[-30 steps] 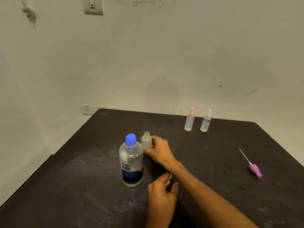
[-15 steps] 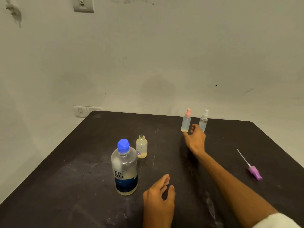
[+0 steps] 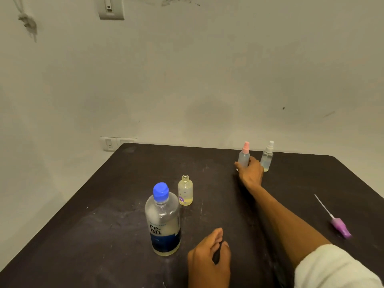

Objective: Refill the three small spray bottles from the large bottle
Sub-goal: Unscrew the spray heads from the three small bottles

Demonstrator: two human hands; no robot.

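**Right hand takes the pink-topped bottle at the far side of the table**

I take the large bottle (image 3: 162,220) as the landmark. It stands upright near the front of the dark table (image 3: 83,235), its blue cap (image 3: 160,192) closed, with only a little yellowish liquid at the bottom.

Just behind it and slightly to the right stands the open small bottle (image 3: 185,190), without its top and with a thin layer of liquid inside. Its purple spray head (image 3: 340,227) lies flat far to the right of the large bottle, with the tube pointing away.

Far behind and to the right of the large bottle, the right hand (image 3: 250,171) closes its fingers around the lower part of the pink-topped spray bottle (image 3: 244,155). The white-topped spray bottle (image 3: 267,155) stands just beside it, untouched. The left hand (image 3: 209,260) rests on the table just to the right of the large bottle, loosely curled and holding nothing.

In my judgement the task is at an early stage: no small bottle looks full, two have their tops on, and the large bottle is not opened.

The two capped bottles stand near the far edge of the table, so a push backward could be risky. Between them and the large bottle the surface is bare, which leaves good room to bring the pink-topped one closer.
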